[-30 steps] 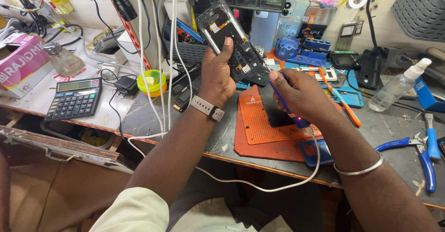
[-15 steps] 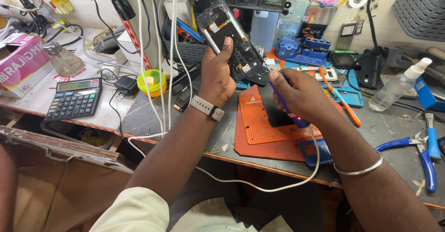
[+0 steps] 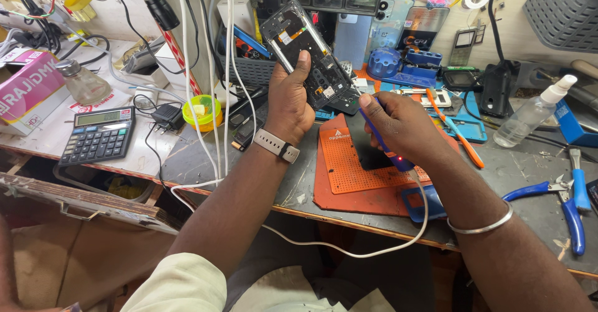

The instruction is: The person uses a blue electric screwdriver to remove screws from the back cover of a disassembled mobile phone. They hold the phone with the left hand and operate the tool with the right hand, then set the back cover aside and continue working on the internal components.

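Note:
My left hand (image 3: 291, 103) holds an opened black phone frame (image 3: 305, 53) tilted up above the bench, thumb across its lower half, inner parts showing. A pale-strapped watch sits on that wrist. My right hand (image 3: 398, 125) grips a blue pen-shaped powered tool (image 3: 381, 139) with a small red light and a white cable trailing off the bench edge. Its tip points up toward the lower edge of the phone frame. Both hands hover over an orange perforated work mat (image 3: 355, 169). A metal bangle circles my right wrist.
A calculator (image 3: 98, 134), small glass bottle (image 3: 84, 83), pink box (image 3: 28, 91) and yellow-green cup (image 3: 202, 111) lie left. Blue-handled pliers (image 3: 560, 203), a spray bottle (image 3: 529, 114), an orange tool (image 3: 458, 131) and a black stand (image 3: 496, 91) lie right. White cables hang in front.
The phone frame and both hands have barely shifted; the view sits slightly differently, nothing taken or released.

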